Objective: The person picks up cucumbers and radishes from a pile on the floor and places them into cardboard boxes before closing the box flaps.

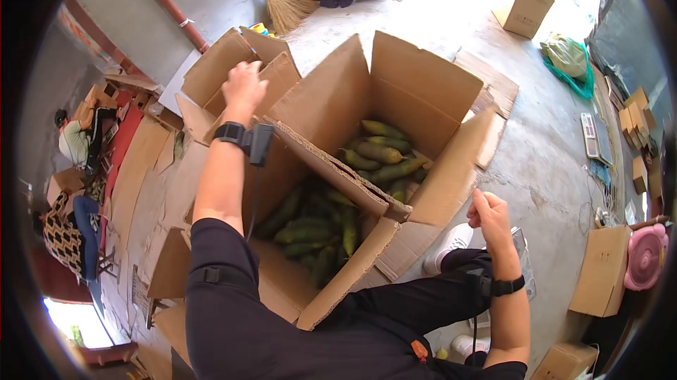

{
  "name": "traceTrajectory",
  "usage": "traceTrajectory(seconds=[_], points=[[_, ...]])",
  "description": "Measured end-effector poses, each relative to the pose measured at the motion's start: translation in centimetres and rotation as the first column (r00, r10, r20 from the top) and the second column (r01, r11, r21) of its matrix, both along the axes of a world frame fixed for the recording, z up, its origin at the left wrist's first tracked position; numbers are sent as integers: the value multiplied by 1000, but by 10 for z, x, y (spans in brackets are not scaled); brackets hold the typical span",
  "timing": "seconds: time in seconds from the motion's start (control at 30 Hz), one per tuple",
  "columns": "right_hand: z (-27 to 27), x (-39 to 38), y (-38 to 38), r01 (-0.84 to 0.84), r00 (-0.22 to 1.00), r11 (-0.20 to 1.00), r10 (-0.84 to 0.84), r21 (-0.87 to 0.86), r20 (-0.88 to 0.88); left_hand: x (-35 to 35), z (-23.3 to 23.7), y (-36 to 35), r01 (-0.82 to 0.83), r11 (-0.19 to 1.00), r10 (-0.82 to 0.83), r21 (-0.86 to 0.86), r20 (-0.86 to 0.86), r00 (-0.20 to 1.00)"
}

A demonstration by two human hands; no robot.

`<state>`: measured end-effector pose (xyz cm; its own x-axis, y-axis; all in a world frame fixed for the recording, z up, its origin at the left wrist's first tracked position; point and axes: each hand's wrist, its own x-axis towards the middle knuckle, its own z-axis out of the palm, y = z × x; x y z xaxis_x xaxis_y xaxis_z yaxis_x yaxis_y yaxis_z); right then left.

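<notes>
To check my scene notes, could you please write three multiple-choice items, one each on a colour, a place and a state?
1. What colour are the vegetables in the box?
A red
B green
C white
2. Where does the left hand rest?
A on a cardboard flap
B among the vegetables
C under the box
3. How is the box?
A taped shut
B flattened
C open

Answers:
1 B, every one in view is green.
2 A, the hand lies against the flap's upper edge.
3 C, its flaps stand up and the contents show.
</notes>
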<state>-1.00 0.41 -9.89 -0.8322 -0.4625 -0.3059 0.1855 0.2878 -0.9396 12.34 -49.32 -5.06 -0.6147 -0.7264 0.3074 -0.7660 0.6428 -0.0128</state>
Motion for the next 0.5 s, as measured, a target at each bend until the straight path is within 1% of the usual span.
traceTrajectory(seconds=[0.03, 0.1, 0.17, 0.23, 0.3, 0.37, 0.43, 0.5], points=[[-2, 0, 12, 14, 1000, 1000, -14, 1, 1, 9, -4, -7, -77, 997, 78, -16, 45, 996], [-1, -2, 35, 35, 999, 999, -35, 10, 5, 32, -22, -23, -161, 986, 157, 34, 108, 982], [3, 0, 57, 71, 997, 997, -71, 27, -6, 48, -35, -45, -186, 946, 147, 266, 162, 976], [4, -1, 77, 163, 987, 984, -163, 69, -10, 50, -42, -42, -268, 933, 213, 241, 231, 949], [1, -3, 93, 202, 979, 978, -202, 40, -7, 44, -41, -38, -242, 950, 197, 195, 223, 955], [0, 1, 107, 197, 980, 980, -197, 27, -22, 32, -33, -34, -165, 969, 122, 185, 221, 968], [3, 5, 111, 232, 973, 973, -232, 18, -15, 9, -20, -26, -138, 980, 114, 146, 159, 981], [9, 11, 116, 273, 962, 962, -273, 19, -3, -12, 6, -21, -82, 988, 67, 128, 123, 990]])
